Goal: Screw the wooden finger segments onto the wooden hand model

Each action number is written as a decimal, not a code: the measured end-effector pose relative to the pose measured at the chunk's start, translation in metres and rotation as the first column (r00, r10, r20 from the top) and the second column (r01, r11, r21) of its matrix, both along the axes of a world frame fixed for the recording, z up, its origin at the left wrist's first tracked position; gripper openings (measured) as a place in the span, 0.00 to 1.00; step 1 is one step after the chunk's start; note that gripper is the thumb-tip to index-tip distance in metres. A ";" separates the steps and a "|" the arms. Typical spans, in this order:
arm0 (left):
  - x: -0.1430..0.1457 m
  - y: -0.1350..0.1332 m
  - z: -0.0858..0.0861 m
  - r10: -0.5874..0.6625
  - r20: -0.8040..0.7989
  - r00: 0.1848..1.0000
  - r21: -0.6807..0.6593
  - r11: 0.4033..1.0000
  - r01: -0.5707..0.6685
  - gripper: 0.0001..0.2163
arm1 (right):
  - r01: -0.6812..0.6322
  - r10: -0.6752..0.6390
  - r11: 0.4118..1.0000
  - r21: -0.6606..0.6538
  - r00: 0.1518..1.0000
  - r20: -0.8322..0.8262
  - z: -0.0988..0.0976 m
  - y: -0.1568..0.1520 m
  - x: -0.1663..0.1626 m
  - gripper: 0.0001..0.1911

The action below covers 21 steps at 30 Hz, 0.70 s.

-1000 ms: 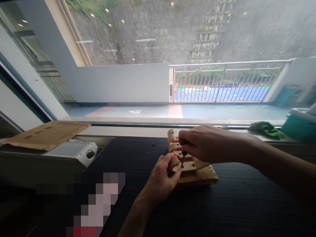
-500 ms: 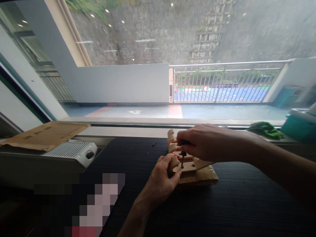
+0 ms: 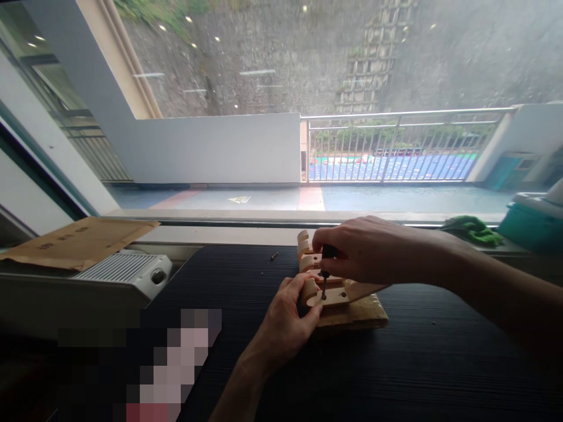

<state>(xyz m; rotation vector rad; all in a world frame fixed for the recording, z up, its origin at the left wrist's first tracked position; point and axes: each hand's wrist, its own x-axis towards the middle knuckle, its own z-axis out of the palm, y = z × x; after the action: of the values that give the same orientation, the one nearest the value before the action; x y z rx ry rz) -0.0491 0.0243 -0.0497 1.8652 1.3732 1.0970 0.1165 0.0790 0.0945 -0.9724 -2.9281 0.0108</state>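
Observation:
A wooden rack with several curved hooks [image 3: 335, 296] lies on a brown paper packet [image 3: 358, 315] on the dark ribbed table [image 3: 396, 363]. My left hand [image 3: 285, 322] grips the rack's near hook end, fingers wrapped round it. My right hand [image 3: 365, 249] is closed on a small black-handled screwdriver [image 3: 324, 275], held upright with its tip in a hole of the nearest hook piece.
A loose screw [image 3: 274, 255] lies on the table behind the rack. A white radiator-like unit [image 3: 127, 268] with a brown envelope [image 3: 74, 240] on it stands at the left. A green cloth [image 3: 472, 230] and a teal container [image 3: 534, 225] sit on the sill at right.
My right hand has shifted slightly up and turned on the screwdriver. The left hand and the rack have stayed put.

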 end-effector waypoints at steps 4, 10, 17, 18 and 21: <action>0.001 -0.001 0.003 -0.005 0.014 1.000 0.005 1.000 0.005 0.19 | -0.022 0.022 0.999 -0.025 1.000 -0.004 0.001 -0.001 0.004 0.09; 0.001 0.000 0.000 0.002 0.005 1.000 0.025 1.000 -0.002 0.18 | 0.034 -0.036 0.999 -0.034 0.999 -0.040 -0.007 -0.007 -0.004 0.08; -0.001 0.000 0.001 -0.004 -0.006 1.000 -0.004 1.000 0.004 0.18 | 0.051 -0.054 0.995 -0.083 0.998 -0.035 -0.004 -0.007 0.004 0.12; -0.001 0.000 0.002 -0.008 -0.004 1.000 -0.011 1.000 0.008 0.17 | 0.046 -0.046 0.991 -0.123 0.999 0.004 -0.004 -0.007 0.010 0.13; -0.001 -0.001 0.005 -0.014 0.005 1.000 -0.027 1.000 0.014 0.17 | 0.057 -0.036 0.976 -0.212 0.994 0.100 -0.006 -0.005 0.031 0.11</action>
<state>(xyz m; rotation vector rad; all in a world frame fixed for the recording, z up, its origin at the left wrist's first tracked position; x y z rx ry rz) -0.0504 0.0231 -0.0448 1.8492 1.3638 1.0698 0.1479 0.0739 0.0882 -1.0984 -3.0391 0.2927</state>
